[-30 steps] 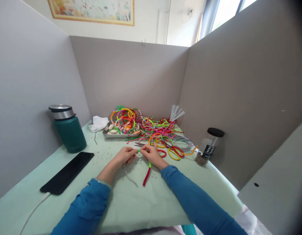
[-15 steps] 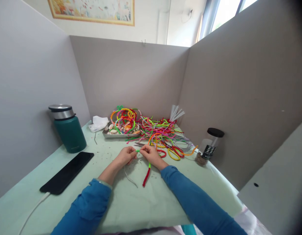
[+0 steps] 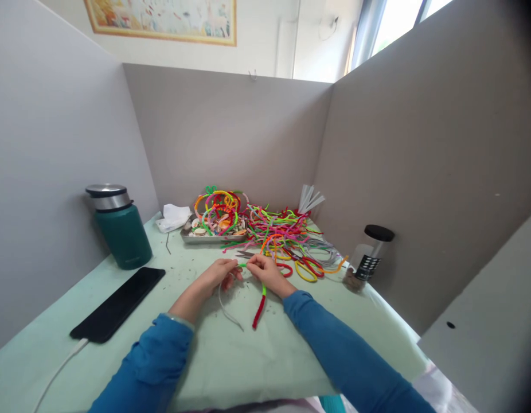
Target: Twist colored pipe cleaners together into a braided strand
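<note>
Green fuzzy wire point(image 3: 242, 265) is stretching between the left hand point(image 3: 218, 274) and right hand point(image 3: 266, 272), both pinching it, inside the surface's point(image 3: 252, 367) near edge; keeping pinches close is probably helping control.

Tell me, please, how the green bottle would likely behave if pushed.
The green bottle is tall, so a push near its metallic top might tip it. Its rounded body would probably roll once down. Contents are hidden, so weight is unclear.

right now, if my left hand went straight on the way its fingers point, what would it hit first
Most likely your right hand, whose fingers pinch the green strand just past the fingertips of the left hand, though one view leaves depth unclear.
</note>
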Motion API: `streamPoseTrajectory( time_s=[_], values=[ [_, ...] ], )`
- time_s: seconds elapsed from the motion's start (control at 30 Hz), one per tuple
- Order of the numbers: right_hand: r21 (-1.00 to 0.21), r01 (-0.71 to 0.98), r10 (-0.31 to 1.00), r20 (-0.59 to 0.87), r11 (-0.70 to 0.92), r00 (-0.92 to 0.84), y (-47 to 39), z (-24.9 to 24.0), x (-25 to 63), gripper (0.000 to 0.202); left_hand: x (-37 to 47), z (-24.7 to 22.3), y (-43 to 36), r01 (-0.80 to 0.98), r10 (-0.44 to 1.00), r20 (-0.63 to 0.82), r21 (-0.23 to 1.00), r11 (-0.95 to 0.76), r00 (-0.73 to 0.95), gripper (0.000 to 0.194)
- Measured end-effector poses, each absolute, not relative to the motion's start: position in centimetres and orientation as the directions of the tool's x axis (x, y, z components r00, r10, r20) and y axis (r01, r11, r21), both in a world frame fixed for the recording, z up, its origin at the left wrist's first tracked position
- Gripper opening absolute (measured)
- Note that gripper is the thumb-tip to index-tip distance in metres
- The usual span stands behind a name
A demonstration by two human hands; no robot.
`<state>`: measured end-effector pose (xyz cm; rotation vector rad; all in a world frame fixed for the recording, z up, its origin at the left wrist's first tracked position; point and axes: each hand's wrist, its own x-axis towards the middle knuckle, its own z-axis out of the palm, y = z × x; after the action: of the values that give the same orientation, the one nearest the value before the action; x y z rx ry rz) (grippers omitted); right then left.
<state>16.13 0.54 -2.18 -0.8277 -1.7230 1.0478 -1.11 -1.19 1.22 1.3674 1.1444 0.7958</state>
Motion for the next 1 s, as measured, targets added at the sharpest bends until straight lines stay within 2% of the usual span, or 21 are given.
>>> streamPoseTrajectory(
  time_s=[0.17,0.23,0.33,0.4,0.47,0.53,0.6,0.7,0.8,0.87,0.93,1.0],
  values=[
    [-0.912,0.033,0.847,0.367,0.41,-0.386,0.1,-1.8,16.2,0.014,-1.3,1.2,-1.3,0.08,0.925,-0.152,0.988,0.132,0.349,0.032],
    [-0.913,0.045,0.847,0.358,0.406,-0.394,0.1,-1.8,16.2,0.015,-1.4,1.1,-1.2,0.122,0.936,-0.104,0.99,0.066,0.337,0.032],
    [-0.917,0.077,0.856,0.332,0.392,-0.397,0.1,-1.8,16.1,0.016,-1.4,1.0,-1.0,0.288,0.957,-0.008,0.954,-0.079,0.29,0.029],
    [-0.92,0.103,0.87,0.315,0.378,-0.379,0.3,-1.9,16.0,0.016,-1.4,1.1,-0.8,0.446,0.956,0.149,0.859,-0.251,0.252,0.024],
    [-0.919,0.129,0.885,0.309,0.371,-0.348,0.5,-2.0,15.9,0.015,-1.3,1.1,-0.9,0.592,0.894,0.358,0.671,-0.447,0.268,0.018],
    [-0.913,0.149,0.893,0.322,0.381,-0.314,0.7,-2.2,15.8,0.014,-1.3,1.2,-1.1,0.676,0.798,0.496,0.459,-0.576,0.343,0.013],
    [-0.904,0.158,0.895,0.342,0.396,-0.287,0.9,-2.4,15.8,0.014,-1.3,1.1,-1.5,0.714,0.743,0.534,0.323,-0.62,0.404,0.011],
    [-0.899,0.161,0.895,0.358,0.408,-0.266,1.1,-2.7,15.8,0.013,-1.3,1.0,-1.7,0.75,0.736,0.528,0.251,-0.612,0.424,0.011],
    [-0.904,0.134,0.891,0.358,0.405,-0.279,1.1,-2.7,15.9,0.014,-1.3,0.9,-1.5,0.728,0.764,0.526,0.343,-0.593,0.374,0.011],
    [-0.911,0.106,0.888,0.355,0.399,-0.292,1.0,-2.5,15.9,0.014,-1.2,1.0,-1.1,0.664,0.818,0.5,0.512,-0.545,0.285,0.02],
    [-0.916,0.083,0.885,0.351,0.392,-0.306,0.8,-2.4,16.0,0.015,-1.2,1.1,-0.8,0.552,0.912,0.376,0.731,-0.401,0.165,0.029],
    [-0.918,0.064,0.88,0.352,0.391,-0.319,0.6,-2.2,16.1,0.016,-1.1,1.1,-0.7,0.386,0.983,0.147,0.905,-0.179,0.112,0.039]
  ],
)
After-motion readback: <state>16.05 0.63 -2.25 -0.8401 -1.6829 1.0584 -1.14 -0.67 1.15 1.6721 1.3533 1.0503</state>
